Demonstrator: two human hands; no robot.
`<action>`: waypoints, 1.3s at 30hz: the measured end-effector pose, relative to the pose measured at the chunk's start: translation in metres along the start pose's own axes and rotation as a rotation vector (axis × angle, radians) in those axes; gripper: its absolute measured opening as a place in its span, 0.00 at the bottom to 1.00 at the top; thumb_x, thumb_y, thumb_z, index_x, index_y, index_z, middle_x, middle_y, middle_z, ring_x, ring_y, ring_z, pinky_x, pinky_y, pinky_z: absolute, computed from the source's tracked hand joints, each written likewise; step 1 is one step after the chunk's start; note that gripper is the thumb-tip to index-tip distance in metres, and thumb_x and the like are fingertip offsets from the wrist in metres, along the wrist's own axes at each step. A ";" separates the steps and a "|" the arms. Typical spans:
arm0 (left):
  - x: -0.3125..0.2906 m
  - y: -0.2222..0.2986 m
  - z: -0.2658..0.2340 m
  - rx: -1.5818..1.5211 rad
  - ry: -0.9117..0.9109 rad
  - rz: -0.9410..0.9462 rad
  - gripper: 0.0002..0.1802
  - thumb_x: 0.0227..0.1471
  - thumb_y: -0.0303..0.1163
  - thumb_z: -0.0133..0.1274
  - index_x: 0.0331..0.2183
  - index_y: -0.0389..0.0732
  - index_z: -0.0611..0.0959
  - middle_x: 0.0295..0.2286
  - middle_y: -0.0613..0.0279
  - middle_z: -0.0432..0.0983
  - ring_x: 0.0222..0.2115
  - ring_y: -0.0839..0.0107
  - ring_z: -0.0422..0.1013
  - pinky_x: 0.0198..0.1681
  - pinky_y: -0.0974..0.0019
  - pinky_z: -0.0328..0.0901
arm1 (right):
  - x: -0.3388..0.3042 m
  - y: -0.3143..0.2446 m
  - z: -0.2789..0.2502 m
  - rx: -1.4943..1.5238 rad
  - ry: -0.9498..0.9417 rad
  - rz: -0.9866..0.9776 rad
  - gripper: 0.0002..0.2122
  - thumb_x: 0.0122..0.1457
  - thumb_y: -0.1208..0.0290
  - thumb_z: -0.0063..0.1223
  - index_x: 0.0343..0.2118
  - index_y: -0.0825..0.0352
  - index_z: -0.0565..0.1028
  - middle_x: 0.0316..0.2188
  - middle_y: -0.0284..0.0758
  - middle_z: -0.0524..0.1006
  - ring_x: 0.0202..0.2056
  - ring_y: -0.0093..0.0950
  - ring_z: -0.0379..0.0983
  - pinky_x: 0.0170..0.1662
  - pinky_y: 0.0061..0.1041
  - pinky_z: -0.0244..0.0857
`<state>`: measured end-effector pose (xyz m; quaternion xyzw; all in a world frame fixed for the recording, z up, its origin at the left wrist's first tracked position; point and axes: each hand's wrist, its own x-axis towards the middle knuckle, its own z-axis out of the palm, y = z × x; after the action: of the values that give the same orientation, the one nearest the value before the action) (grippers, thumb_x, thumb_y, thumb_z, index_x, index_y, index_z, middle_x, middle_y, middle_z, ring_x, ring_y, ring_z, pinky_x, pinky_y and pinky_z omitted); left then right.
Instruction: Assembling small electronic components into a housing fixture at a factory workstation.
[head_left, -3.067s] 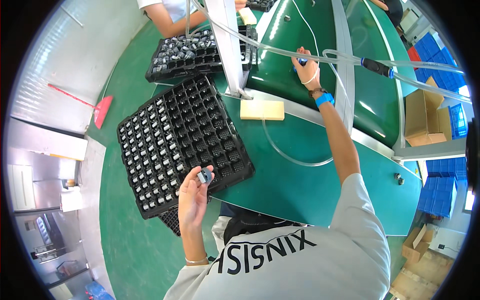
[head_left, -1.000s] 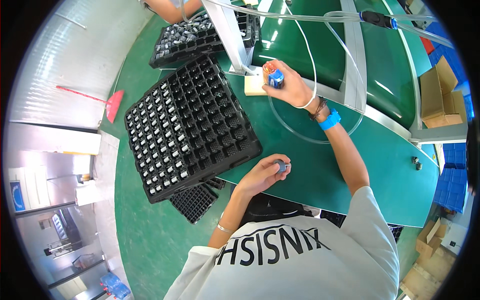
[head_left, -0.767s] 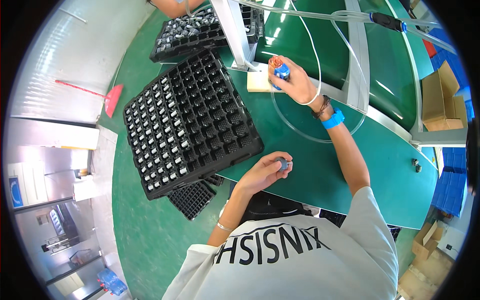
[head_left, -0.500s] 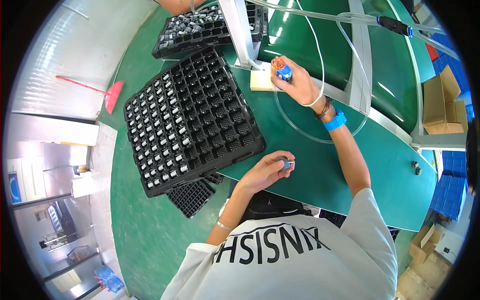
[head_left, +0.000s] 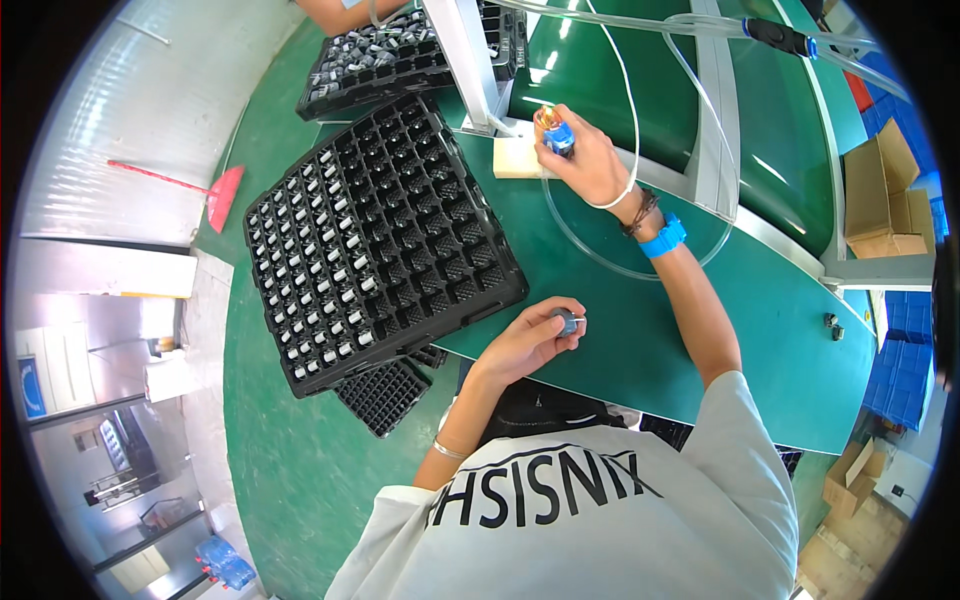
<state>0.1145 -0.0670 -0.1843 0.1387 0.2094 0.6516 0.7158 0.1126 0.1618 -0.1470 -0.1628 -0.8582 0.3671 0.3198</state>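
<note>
Over the green worktop [head_left: 630, 365], in the head camera's view, the left hand [head_left: 530, 338] pinches a small grey round part [head_left: 567, 322] between thumb and fingers, near the table's front edge. Farther out, the right hand [head_left: 590, 165] is curled round a blue piece [head_left: 558, 138] with a copper-coloured top, beside a pale yellow block [head_left: 514, 160]; whether they touch I cannot tell. A white cord [head_left: 632, 100] runs down to the right wrist, and a loop of clear hose [head_left: 577, 243] curves over the worktop below that hand. To the left, a large black tray [head_left: 470, 312], its left columns filled with silvery parts [head_left: 335, 253], overhangs the table edge above a smaller black tray [head_left: 385, 398]. Beyond, a metal post [head_left: 463, 60] stands partly in front of another black tray [head_left: 400, 88] heaped with grey parts [head_left: 370, 50], a co-worker's arm [head_left: 345, 15] at its far side. Clear tubing [head_left: 690, 28] with a dark connector [head_left: 775, 36] crosses the top. Rightward lie two small parts [head_left: 831, 321], then a cardboard box [head_left: 885, 200] and blue crates [head_left: 893, 370]
</note>
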 end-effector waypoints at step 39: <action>-0.001 0.000 -0.001 -0.020 0.019 0.015 0.14 0.51 0.36 0.48 0.39 0.39 0.72 0.31 0.64 0.65 0.34 0.75 0.62 0.40 0.72 0.59 | -0.002 0.006 0.000 -0.012 -0.101 -0.011 0.21 0.44 0.66 0.58 0.40 0.72 0.66 0.30 0.44 0.70 0.29 0.42 0.67 0.35 0.30 0.63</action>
<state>0.1141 -0.0678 -0.1855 0.1266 0.2087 0.6603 0.7102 0.1139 0.1647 -0.1519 -0.1414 -0.8762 0.3679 0.2772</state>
